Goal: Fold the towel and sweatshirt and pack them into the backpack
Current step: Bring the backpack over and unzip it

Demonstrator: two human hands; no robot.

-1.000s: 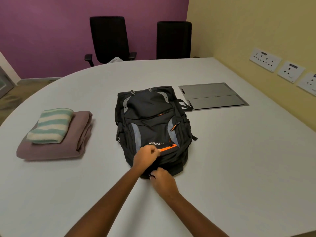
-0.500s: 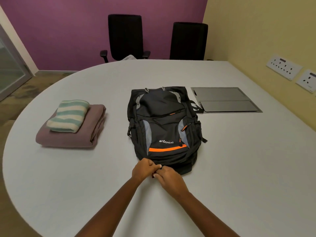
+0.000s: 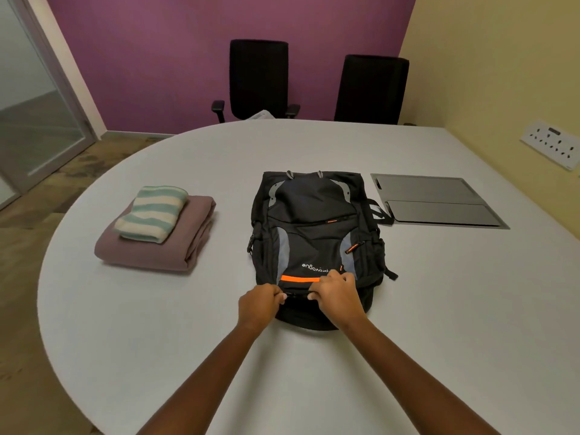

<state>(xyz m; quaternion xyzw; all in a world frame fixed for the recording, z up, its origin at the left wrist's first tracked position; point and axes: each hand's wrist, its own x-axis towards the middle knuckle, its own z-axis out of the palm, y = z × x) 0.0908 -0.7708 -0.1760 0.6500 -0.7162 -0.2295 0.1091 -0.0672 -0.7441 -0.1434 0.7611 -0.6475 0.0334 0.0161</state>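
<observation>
backpack with folded items, on bench

black backpack point(image 3: 317, 227) lying flat, front up, on the white bench point(image 3: 439, 293). left hand point(image 3: 259, 304) and right hand point(image 3: 337, 298) close together, each pinching fabric at the backpack's near end. left of the backpack, apart from it: folded striped towel point(image 3: 153, 213) atop the folded mauve sweatshirt point(image 3: 194, 243).

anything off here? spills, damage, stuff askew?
Nothing stands out. The striped towel sits folded on the folded sweatshirt, left of the backpack, which lies flat on the table. The left hand and right hand both grip the backpack's near end. No spill or damage shows.
</observation>
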